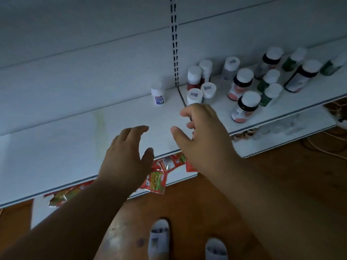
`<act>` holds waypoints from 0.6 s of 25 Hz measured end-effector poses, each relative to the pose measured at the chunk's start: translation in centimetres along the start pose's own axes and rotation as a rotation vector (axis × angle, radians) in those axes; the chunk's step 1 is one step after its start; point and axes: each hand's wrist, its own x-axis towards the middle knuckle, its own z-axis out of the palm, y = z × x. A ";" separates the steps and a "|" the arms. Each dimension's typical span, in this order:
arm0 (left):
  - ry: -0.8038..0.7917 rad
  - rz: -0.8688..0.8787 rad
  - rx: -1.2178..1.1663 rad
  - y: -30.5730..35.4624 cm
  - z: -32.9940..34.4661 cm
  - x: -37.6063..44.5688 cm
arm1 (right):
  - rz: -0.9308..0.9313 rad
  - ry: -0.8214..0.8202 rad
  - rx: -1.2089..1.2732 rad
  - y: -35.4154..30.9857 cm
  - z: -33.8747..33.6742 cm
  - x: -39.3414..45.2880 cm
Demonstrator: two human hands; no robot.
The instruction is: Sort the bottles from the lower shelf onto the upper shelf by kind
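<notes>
Shelving: white upper shelf (75, 147) over wood floor (281, 175), dim light.
Left hand (124, 158): over shelf front edge, fingers spread and relaxed, holding nothing.
Right hand (204, 139): over shelf, fingers loosely apart, empty, fingertips near two white-capped bottles (201, 92).
Small bottle (159, 96): alone, upright, left of the upright post (174, 44).
Bottle cluster (262, 76): right section of upper shelf, white caps; red, green, dark bodies, mixed.
Lower shelf (281, 136): red packets (157, 179) below hands.
Feet: white slippers (158, 239) on floor.
</notes>
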 end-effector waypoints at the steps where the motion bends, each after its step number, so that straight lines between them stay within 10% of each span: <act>1: 0.044 -0.008 -0.047 -1.1 0.8 0.9 | 0.027 -0.011 0.014 1.0 2.1 1.1; 15: 0.055 0.050 -0.026 -9.0 6.8 5.4 | 0.156 0.141 0.165 6.5 17.4 19.6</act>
